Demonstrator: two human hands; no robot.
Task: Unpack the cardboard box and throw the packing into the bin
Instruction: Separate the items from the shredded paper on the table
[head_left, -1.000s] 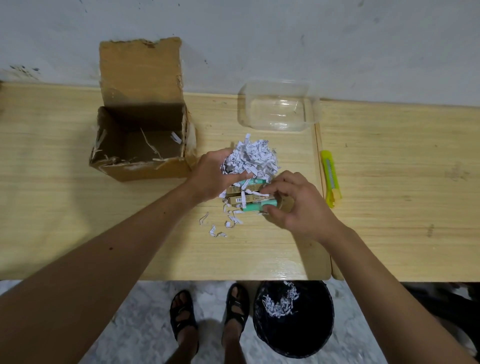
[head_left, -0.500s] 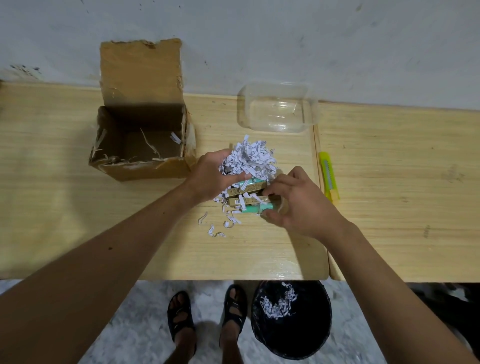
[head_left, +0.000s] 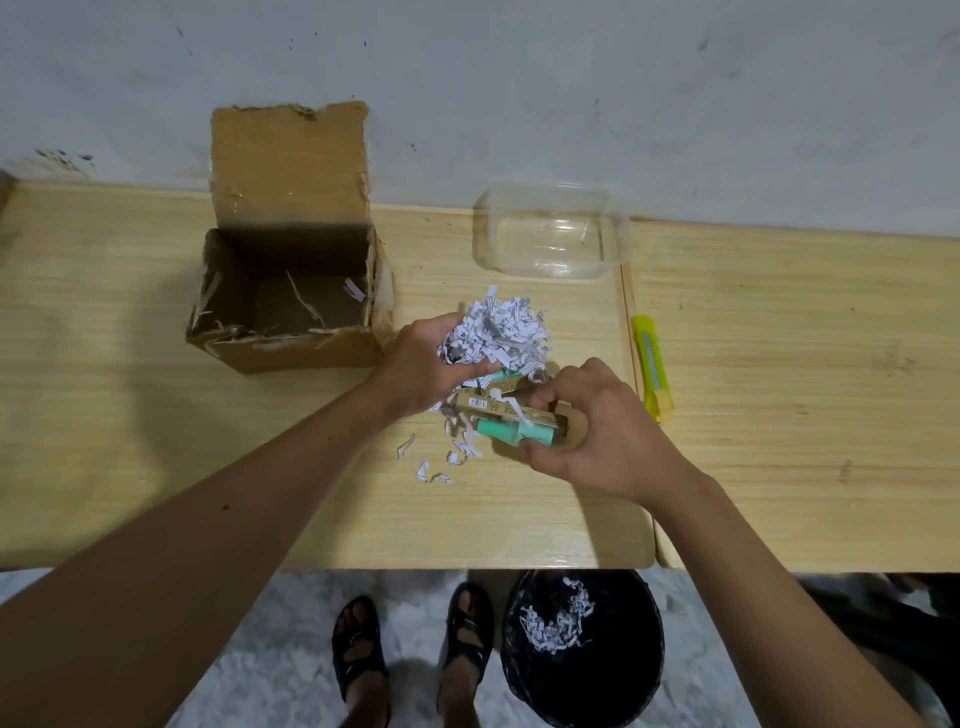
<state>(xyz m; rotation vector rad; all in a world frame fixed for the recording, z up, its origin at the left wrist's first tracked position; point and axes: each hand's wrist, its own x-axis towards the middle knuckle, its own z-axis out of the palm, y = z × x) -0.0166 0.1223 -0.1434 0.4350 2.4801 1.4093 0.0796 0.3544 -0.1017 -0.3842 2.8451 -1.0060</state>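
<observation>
Pale wood-grain laminate covers the worktop, which runs along a scuffed grey-white wall; a seam splits it into two slabs near the right. Below its front edge lies a mottled grey floor, where two feet in black sandals stand beside a round black bin holding a small clump of paper shreds.

At the left of the worktop sits the cardboard box, open-topped, its rear flap upright against the wall, its edges ragged and a few stray strips left inside. Near the wall, a clear plastic tub with rounded corners. A yellow utility knife lies just right of the seam.

The left hand has its grip closed around a fluffy wad of white printed shredded paper, raised just above the worktop. The right hand curls its grip around the end of a bundle of mint-green and tan cardboard packets resting on the worktop. Loose curls of paper lie scattered just left of the bundle.
</observation>
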